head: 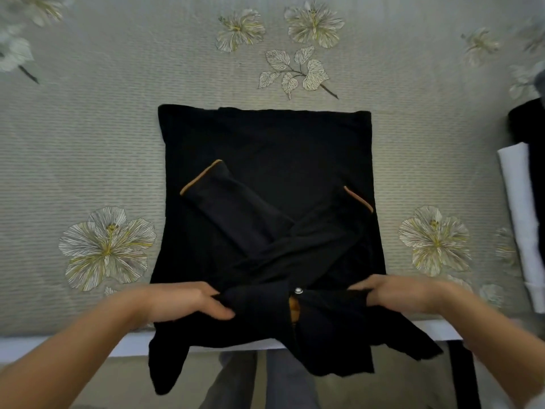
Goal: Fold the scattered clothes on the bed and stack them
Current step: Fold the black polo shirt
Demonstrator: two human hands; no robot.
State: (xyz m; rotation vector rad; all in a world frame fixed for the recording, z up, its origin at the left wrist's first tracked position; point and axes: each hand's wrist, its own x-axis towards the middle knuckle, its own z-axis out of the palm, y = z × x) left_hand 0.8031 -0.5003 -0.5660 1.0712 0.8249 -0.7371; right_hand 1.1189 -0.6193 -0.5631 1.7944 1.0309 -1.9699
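head view: a black long-sleeved top [265, 137] lies flat in the middle of the frame, and its near end spills over the bed's edge [132, 340] at the bottom. its two sleeves are crossed over the body, with the tan-trimmed cuffs [200, 177] pointing up left and up right. the left hand [188, 299] has its fingers curled round the bunched near end, just left of a small metal snap [298, 290]. the right hand [404, 293] pinches the same end from the right.

the step looks like carrying this near end up over the crossed sleeves. to do it well, lift both corners level, keep the cloth taut between the hands, and lay it square to the far hem so the sleeves stay trapped inside. the hanging tails need gathering first.

the surface is a grey ribbed bedspread [88, 143] printed with pale flowers, soft and likely to let folds drag. at the right edge lie a folded white cloth [522, 216] and a dark folded piece [525, 125], probably the stack.
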